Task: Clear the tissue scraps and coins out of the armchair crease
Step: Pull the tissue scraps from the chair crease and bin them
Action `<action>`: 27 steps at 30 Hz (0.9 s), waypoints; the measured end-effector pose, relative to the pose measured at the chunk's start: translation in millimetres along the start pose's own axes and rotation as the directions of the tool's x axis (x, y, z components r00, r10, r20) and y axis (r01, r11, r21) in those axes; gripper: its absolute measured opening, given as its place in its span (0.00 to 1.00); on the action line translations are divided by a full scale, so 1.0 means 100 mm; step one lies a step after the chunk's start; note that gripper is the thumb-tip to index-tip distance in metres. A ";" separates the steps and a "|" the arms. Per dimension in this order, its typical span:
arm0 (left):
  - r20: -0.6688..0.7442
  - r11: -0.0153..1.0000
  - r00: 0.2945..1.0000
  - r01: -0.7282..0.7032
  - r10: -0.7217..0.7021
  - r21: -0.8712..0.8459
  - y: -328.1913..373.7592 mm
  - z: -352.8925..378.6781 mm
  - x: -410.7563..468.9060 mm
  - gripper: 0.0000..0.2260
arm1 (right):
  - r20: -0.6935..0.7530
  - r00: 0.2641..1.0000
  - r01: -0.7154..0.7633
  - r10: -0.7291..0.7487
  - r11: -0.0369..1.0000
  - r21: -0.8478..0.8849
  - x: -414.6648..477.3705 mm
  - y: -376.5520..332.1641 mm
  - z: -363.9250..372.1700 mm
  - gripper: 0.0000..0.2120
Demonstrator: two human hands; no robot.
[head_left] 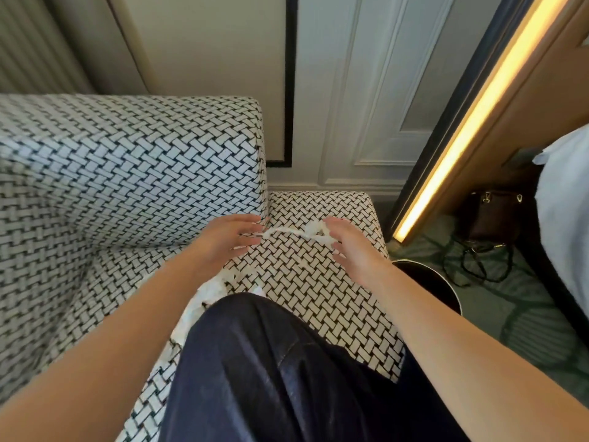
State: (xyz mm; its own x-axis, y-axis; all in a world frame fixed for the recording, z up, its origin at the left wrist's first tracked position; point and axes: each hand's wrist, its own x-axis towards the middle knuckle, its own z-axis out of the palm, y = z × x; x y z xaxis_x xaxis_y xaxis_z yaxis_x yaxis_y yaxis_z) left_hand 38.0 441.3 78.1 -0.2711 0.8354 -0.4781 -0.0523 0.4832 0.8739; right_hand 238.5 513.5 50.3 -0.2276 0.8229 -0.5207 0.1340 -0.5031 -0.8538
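Note:
A twisted white tissue strip point(288, 231) stretches across the black-and-white woven armchair seat point(318, 282), from the crease point(268, 215) beside the back cushion to my right hand point(350, 250). That hand pinches the strip's crumpled end between thumb and fingers. My left hand point(228, 239) lies with straight fingers against the back cushion point(134, 161) at the crease, its fingertips at the strip's other end. More white tissue scraps point(212, 290) lie in the crease below my left forearm, next to my dark-trousered knee point(271, 362). No coins show.
A round black container point(428, 282) stands on the green carpet right of the seat. Further right lie a dark handbag point(492, 215) and black cords point(478, 263). A lit yellow strip point(462, 129) runs along a wooden panel. White bedding point(564, 202) fills the right edge.

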 end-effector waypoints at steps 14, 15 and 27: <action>-0.035 0.774 0.997 -0.034 0.072 0.632 -0.14 -0.29 0.35 0.15 | 0.074 0.901 0.299 -0.427 0.490 -0.819 0.83 0.54 0.37 0.30; -0.005 0.711 0.997 -0.052 0.077 0.702 -0.17 -0.30 0.40 0.16 | 0.100 0.880 0.320 -0.464 0.423 -0.848 0.82 0.56 0.38 0.26; 0.060 0.369 0.991 -0.012 -0.117 0.929 -0.35 -0.14 0.62 0.24 | 0.199 0.788 0.464 -0.582 0.350 -0.814 0.65 0.56 0.34 0.10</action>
State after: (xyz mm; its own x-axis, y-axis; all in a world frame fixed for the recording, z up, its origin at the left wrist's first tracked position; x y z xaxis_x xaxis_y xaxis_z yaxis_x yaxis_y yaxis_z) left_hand 10.0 472.4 18.9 -0.2054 0.7870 -0.5817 0.8772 0.4116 0.2470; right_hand 198.0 530.0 -31.5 -0.4495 0.8890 0.0873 0.7263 0.4206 -0.5438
